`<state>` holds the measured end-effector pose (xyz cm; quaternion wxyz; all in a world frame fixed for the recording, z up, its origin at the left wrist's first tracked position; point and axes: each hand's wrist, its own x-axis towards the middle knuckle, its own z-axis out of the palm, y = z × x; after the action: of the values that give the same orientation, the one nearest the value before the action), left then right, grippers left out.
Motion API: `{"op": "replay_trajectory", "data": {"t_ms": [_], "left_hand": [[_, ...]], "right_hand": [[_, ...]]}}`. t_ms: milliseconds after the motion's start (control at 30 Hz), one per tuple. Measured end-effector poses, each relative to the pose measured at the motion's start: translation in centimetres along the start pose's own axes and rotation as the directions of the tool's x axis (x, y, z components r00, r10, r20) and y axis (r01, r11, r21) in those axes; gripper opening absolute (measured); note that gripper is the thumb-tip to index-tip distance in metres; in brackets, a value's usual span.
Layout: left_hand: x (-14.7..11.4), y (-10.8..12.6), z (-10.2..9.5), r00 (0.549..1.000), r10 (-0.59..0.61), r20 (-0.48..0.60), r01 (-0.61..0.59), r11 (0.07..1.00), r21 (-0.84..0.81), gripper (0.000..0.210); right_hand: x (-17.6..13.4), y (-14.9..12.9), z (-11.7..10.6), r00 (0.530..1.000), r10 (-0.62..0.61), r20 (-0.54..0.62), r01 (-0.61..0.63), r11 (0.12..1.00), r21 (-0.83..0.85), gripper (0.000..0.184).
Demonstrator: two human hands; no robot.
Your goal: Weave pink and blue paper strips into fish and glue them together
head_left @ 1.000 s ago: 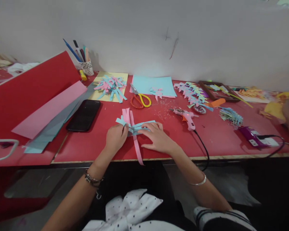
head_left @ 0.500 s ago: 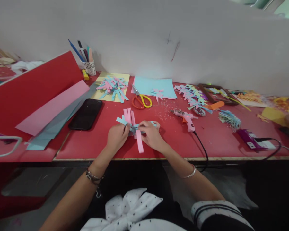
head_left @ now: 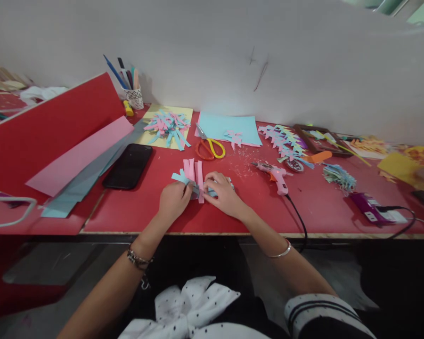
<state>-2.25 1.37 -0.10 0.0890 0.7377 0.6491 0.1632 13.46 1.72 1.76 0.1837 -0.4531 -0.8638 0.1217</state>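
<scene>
Pink paper strips (head_left: 199, 175) and blue paper strips (head_left: 180, 176) cross each other on the red table between my hands. My left hand (head_left: 175, 198) is closed on the left side of the blue strips, thumb and fingers pinched together. On the other side, my right hand (head_left: 223, 194) bends over the strips with its fingertips pressed on them near the crossing. Blue strip ends show past my right fingers. Just beyond lie scissors (head_left: 211, 147) with red and yellow handles. A pink glue gun (head_left: 276, 176) rests to the right of my right hand.
A black phone (head_left: 127, 166) and long pink paper (head_left: 81, 155) lie left. Behind are a heap of cut strips (head_left: 167, 126), blue sheets (head_left: 229, 122) and a pen cup (head_left: 133, 98). The glue gun's cord (head_left: 298, 218) hangs over the front edge. A purple power strip (head_left: 368, 207) sits right.
The pink strip that hung toward me under my right hand now lies back, upright in line with the other pink strips. My left hand keeps its pinch.
</scene>
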Motion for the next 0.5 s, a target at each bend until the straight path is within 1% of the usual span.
{"op": "replay_trajectory", "data": {"t_ms": [33, 67, 133, 200, 267, 333, 433, 500], "left_hand": [[0.0, 0.01, -0.01, 1.0, 0.002, 0.002, -0.002, 1.0, -0.004, 0.045], [0.0, 0.02, -0.02, 1.0, 0.004, 0.005, -0.004, 1.0, -0.007, 0.045], [-0.01, 0.01, -0.03, 1.0, 0.009, 0.009, -0.008, 1.0, -0.015, 0.046], [-0.03, -0.04, 0.02, 1.0, 0.016, 0.015, -0.016, 1.0, -0.023, 0.046], [-0.08, -0.12, 0.07, 0.999, 0.037, 0.023, -0.036, 0.998, -0.041, 0.046], [-0.14, -0.19, 0.08, 0.997, 0.075, 0.016, -0.073, 0.993, -0.093, 0.041], [-0.2, -0.21, -0.01, 0.991, 0.134, -0.009, -0.133, 0.971, -0.197, 0.029], [-0.17, -0.25, -0.04, 0.988, 0.155, 0.006, -0.149, 0.962, -0.228, 0.019]], "right_hand": [[-0.11, 0.05, -0.18, 0.998, -0.049, 0.038, 0.048, 0.998, 0.028, 0.003], [-0.2, 0.1, -0.29, 0.994, -0.075, 0.076, 0.072, 0.996, 0.05, 0.007], [-0.29, 0.17, -0.36, 0.987, -0.073, 0.144, 0.064, 0.996, 0.067, 0.018], [-0.26, 0.26, -0.26, 0.982, -0.045, 0.186, 0.035, 0.998, 0.058, 0.023], [-0.14, 0.37, -0.08, 0.98, -0.031, 0.199, 0.022, 0.999, 0.045, 0.022], [0.01, 0.48, 0.12, 0.978, -0.037, 0.204, 0.029, 0.999, 0.041, 0.02], [0.26, 0.57, 0.32, 0.976, -0.033, 0.214, 0.024, 0.999, 0.044, 0.021], [0.42, 0.58, 0.36, 0.975, -0.012, 0.224, 0.002, 0.999, 0.045, 0.02]]}}
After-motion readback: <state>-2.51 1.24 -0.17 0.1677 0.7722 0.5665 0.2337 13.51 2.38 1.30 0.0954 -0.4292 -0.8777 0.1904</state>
